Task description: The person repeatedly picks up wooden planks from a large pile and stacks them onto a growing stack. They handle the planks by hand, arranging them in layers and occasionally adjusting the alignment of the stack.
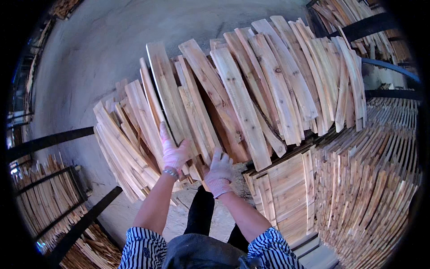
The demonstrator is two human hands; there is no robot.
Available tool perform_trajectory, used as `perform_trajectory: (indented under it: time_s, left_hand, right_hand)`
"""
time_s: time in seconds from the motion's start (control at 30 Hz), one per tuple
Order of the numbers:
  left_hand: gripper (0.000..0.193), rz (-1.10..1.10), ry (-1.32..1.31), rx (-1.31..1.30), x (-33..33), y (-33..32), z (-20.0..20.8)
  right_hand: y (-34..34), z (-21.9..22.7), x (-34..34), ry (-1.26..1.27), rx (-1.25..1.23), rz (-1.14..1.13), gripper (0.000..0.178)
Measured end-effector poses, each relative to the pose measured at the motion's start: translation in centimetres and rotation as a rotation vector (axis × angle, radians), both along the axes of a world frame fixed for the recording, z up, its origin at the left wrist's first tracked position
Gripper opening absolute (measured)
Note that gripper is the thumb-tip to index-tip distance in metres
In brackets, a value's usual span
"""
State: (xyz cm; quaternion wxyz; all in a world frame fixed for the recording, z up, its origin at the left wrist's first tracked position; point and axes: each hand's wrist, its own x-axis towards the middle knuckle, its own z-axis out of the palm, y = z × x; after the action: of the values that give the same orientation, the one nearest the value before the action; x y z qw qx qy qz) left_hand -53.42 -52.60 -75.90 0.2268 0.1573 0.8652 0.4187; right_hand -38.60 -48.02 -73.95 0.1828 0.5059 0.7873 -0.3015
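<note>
Both of my hands, in whitish-pink knit gloves, are at the near ends of a long heap of rough wooden boards. My left hand (174, 151) has its thumb spread from its fingers, and its fingertips meet the lower part of a narrow upright-leaning board (151, 92). Beside it lies a wider pale board (165, 85). Farther right, my right hand (219, 172) curls around the near end of a wooden board (199, 112); the glove hides part of that end. Several knotty boards (242, 105) lean across the heap to the right.
A tall stack of thin boards (367, 193) stands at the lower right, next to a flat wooden panel (289, 188). Dark metal bars (85, 224) and racked wood (45, 193) are on the left. Grey concrete floor (107, 45) lies beyond the heap.
</note>
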Motion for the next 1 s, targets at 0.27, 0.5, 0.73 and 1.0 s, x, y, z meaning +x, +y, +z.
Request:
perform_trajectory:
  time_s: [0.27, 0.5, 0.73, 1.0]
  left_hand:
    - [0.103, 0.418, -0.738, 0.151, -2.6, -3.9, -2.1]
    - [0.089, 0.241, -0.426, -0.197, -0.9, -0.5, 2.1]
    - [0.075, 0.021, -0.675, -0.176, 6.4, -9.2, 10.7]
    - [0.040, 0.323, -1.338, 0.085, 8.5, -20.8, 3.3]
  right_hand:
    - [-1.2, -0.5, -0.8, 0.125, -0.042, -0.116, 0.095]
    - [2.9, 0.2, -0.7, 0.076, -0.340, -0.158, 0.096]
    - [-6.5, 1.9, 12.9, 0.348, -0.663, -0.277, 0.092]
    - [-12.2, 1.1, 15.8, 0.308, -1.133, -0.664, 0.093]
